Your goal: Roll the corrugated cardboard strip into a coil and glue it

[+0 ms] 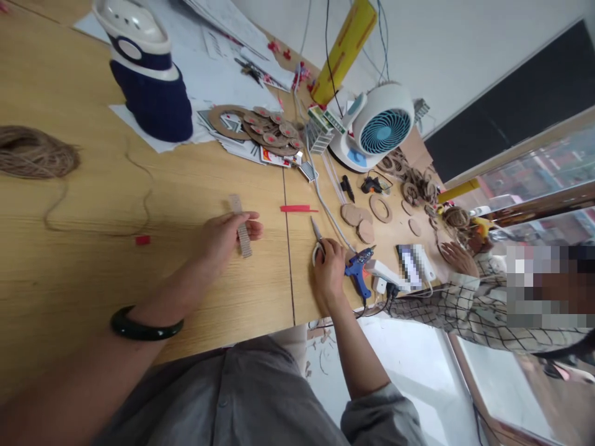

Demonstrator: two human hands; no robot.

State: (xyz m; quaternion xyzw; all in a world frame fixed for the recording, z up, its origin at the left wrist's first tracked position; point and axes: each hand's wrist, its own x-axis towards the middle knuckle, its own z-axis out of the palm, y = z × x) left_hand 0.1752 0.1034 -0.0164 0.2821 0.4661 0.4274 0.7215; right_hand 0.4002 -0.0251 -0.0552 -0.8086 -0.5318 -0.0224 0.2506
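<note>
My left hand (225, 236) pinches a narrow strip of corrugated cardboard (240, 224) between thumb and fingers, just above the wooden table (93, 260). My right hand (328, 267) is closed on the white handles of a pair of scissors (318, 238), whose blades lie on the table pointing away from me. A blue glue gun (357, 270) lies right beside that hand. A small red strip (299, 209) lies a little beyond the scissors' tips.
A ball of twine (35, 152) trails a loose strand across the left of the table. Cardboard discs and rings (269, 129), a small fan (379, 127), a navy-and-white appliance (146, 74) and papers stand at the back. Another person's hand (458, 257) and checked sleeve rest at the right.
</note>
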